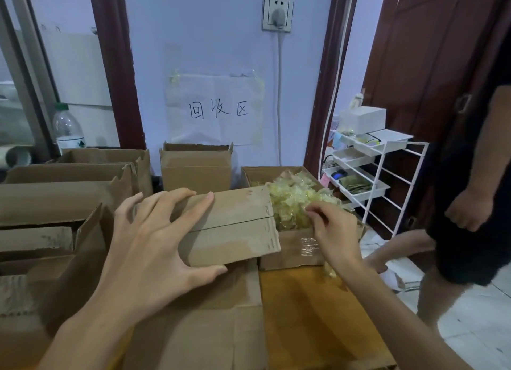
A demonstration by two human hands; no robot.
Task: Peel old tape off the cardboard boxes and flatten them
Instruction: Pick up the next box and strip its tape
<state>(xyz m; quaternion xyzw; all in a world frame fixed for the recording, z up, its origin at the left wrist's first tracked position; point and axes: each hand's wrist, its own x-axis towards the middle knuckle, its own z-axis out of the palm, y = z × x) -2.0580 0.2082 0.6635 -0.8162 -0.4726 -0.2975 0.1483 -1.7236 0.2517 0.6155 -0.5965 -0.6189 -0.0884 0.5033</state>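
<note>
A small brown corrugated cardboard box (pixel 232 226), lying over larger flattened cardboard (pixel 199 322), is steadied by the left hand (pixel 154 245), fingers spread across its top and near edge. It looks light, stiff yet crushable, best gripped at its edges. The right hand (pixel 329 231) pinches clingy yellowed tape (pixel 309 207) above the brown scrap box (pixel 293 248).

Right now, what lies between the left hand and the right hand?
In the head view, the flattened box under the left hand, then the tape scraps the right hand touches.
</note>
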